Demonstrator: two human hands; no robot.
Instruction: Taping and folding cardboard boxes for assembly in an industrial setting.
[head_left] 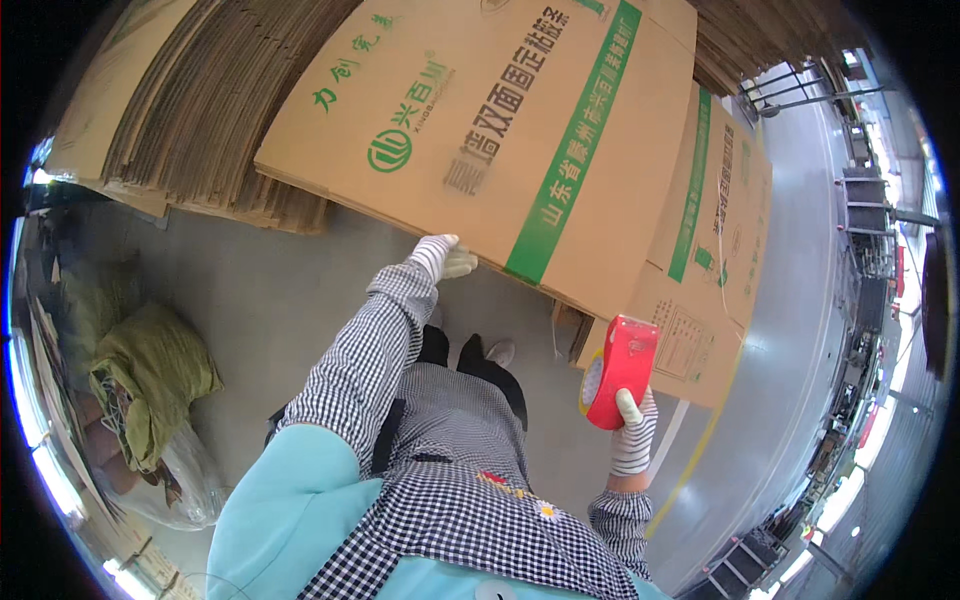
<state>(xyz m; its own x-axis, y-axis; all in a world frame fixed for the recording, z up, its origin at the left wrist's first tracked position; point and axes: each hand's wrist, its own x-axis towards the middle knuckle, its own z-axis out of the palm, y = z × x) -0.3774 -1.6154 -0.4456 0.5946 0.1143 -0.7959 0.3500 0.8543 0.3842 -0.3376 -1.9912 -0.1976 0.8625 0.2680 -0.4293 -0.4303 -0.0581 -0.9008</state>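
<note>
A large flat brown carton [430, 130] with green and black print lies in front of me, on top of other flattened cardboard. At its near edge is my left hand [440, 258], in a striped white glove. The thumb lies at the edge's upper side and the fingers just below it, closed on the carton's rim. Off to the right, my right hand [632, 435], also gloved, grips a roll of red packing tape [632, 360]. The tape is held upright, close to the carton's near right corner, with its pale core facing left.
Stacked flattened cartons [210, 100] stand at the far left. More printed cardboard [690, 290] lies on the right, beside a yellow floor line [690, 470]. A green woven sack [155, 370] and clear plastic [190, 480] sit at the left. Racks [870, 215] line the far right.
</note>
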